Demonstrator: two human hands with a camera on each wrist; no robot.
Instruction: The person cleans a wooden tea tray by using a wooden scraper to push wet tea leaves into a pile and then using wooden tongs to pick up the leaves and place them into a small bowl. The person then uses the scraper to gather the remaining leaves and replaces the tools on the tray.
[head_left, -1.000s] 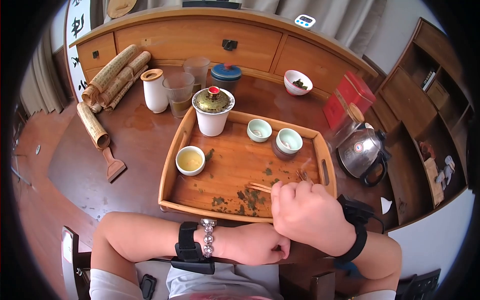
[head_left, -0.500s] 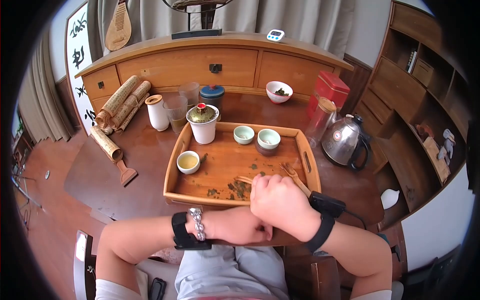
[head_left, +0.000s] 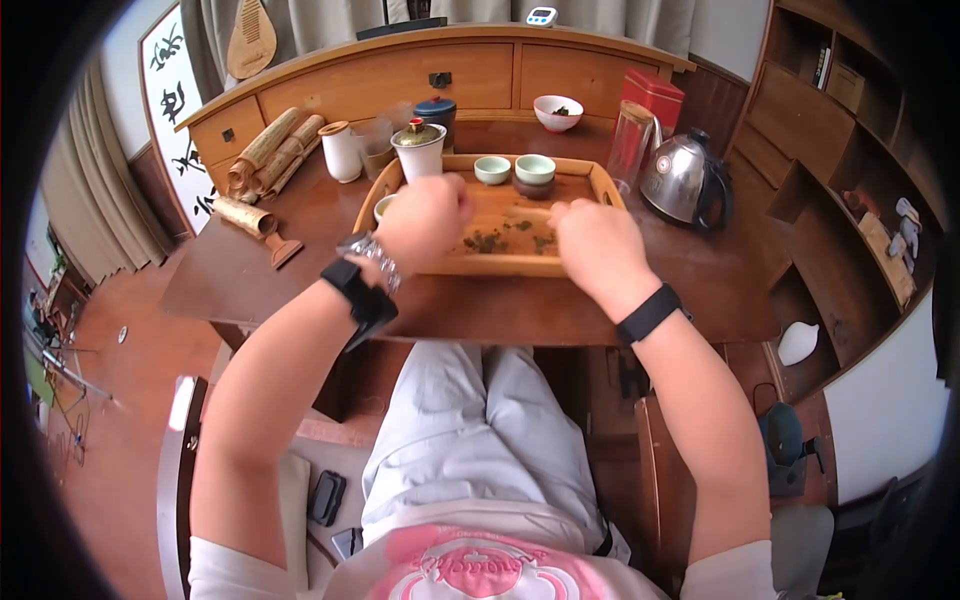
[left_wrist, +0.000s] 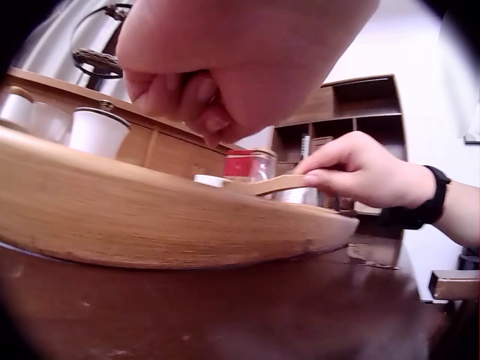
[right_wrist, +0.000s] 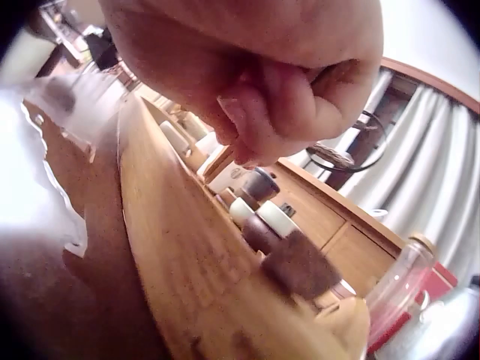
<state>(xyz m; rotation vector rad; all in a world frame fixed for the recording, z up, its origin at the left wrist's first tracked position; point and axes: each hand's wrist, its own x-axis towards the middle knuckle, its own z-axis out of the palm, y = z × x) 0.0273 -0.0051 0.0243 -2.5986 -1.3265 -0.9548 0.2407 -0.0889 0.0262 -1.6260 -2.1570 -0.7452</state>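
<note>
My right hand (head_left: 598, 248) is over the front right of a wooden tray (head_left: 480, 264). In the left wrist view its thumb and fingers pinch light wooden tongs (left_wrist: 279, 184), whose far end hangs over the tray. My left hand (head_left: 424, 222), blurred, is curled into a fist above the tray's left part, with nothing showing in it in the left wrist view. Dark wet tea leaves (head_left: 487, 243) are scattered on the tray floor. Behind the left hand stands a lidded white gaiwan (head_left: 420, 160); a white cup (head_left: 381, 207) is partly hidden by that hand.
Two pale green cups (head_left: 492, 170) stand at the tray's back. A steel kettle (head_left: 684, 182) and a glass jar (head_left: 628, 147) are to its right. Left of the tray lie rolled scrolls (head_left: 275, 155) and a brush (head_left: 283, 248). A bowl of leaves (head_left: 558, 114) is behind.
My left hand has risen from the front edge, under the right wrist, to above the tray's left side. The right hand has moved away to the right, keeping the tongs. The head view has shifted.
</note>
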